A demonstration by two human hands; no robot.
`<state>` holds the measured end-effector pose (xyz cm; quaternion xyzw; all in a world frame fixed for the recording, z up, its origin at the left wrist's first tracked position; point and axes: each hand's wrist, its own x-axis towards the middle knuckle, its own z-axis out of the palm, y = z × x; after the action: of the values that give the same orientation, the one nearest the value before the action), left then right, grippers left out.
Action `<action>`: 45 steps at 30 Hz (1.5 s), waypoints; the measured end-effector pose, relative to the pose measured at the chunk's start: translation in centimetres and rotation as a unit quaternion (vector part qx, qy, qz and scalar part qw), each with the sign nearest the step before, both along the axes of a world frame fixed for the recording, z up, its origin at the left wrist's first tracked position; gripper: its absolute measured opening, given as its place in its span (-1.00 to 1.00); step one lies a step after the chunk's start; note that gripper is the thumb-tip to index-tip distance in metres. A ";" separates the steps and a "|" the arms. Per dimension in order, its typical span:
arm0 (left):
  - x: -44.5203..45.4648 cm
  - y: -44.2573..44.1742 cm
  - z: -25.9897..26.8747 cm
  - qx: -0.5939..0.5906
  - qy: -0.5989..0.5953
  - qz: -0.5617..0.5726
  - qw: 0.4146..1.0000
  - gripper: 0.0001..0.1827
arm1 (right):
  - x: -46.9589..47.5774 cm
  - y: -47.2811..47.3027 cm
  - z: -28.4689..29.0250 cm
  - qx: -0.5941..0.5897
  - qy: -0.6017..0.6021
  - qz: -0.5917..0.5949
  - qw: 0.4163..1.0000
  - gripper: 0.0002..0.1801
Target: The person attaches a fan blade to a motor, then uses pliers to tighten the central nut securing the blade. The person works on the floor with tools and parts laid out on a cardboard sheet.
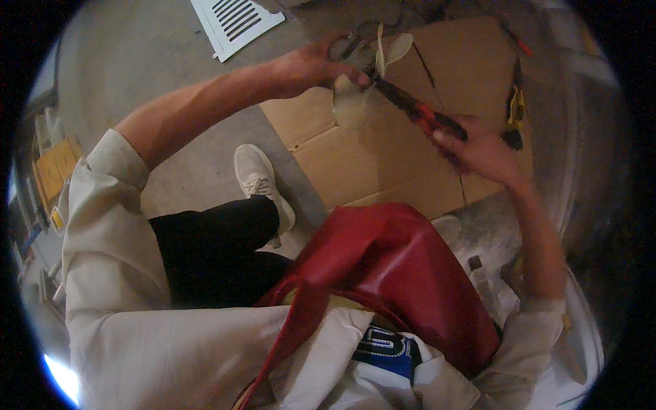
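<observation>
My left hand (338,69) grips what looks like a small fan, with pale blades (400,48) spread around its middle. Another rounded pale blade (352,105) hangs below my fingers. Fingers and blur hide much of the fan's body. In my right hand (476,146) is a pair of pliers (410,105) with red and black handles. Their dark jaws reach the fan's centre, close to my left thumb; what they bite on is too small to tell. Both hands are above a flattened cardboard sheet (328,154) on the floor.
A white slotted metal panel (238,25) lies beyond my left forearm. On the cardboard's right side is a yellow-and-black hand tool (514,107), with a red-handled tool (524,46) farther off. A red apron (389,256) covers my lap. A dark cable (424,64) crosses the cardboard.
</observation>
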<state>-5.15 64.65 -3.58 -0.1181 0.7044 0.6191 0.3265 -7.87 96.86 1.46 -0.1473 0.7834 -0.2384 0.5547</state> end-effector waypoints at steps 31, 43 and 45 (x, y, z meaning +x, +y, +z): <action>-0.1 -1.4 -2.0 0.151 -0.059 0.022 0.987 0.17 | 1.3 -0.8 0.2 0.060 0.450 0.161 0.876 -0.40; -0.3 -0.7 -0.5 -0.020 0.091 -0.064 0.994 0.15 | 0.0 0.9 -0.9 -0.082 -0.337 -0.221 0.911 -0.51; -0.4 -0.9 -0.8 -0.030 0.115 -0.079 0.990 0.11 | 0.1 1.4 -0.7 -0.136 -0.374 -0.244 0.884 -0.50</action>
<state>-5.52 63.74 -4.42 -0.0004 0.7626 0.5795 0.2875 -7.77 98.24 0.73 0.0748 0.4886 -0.5077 0.7056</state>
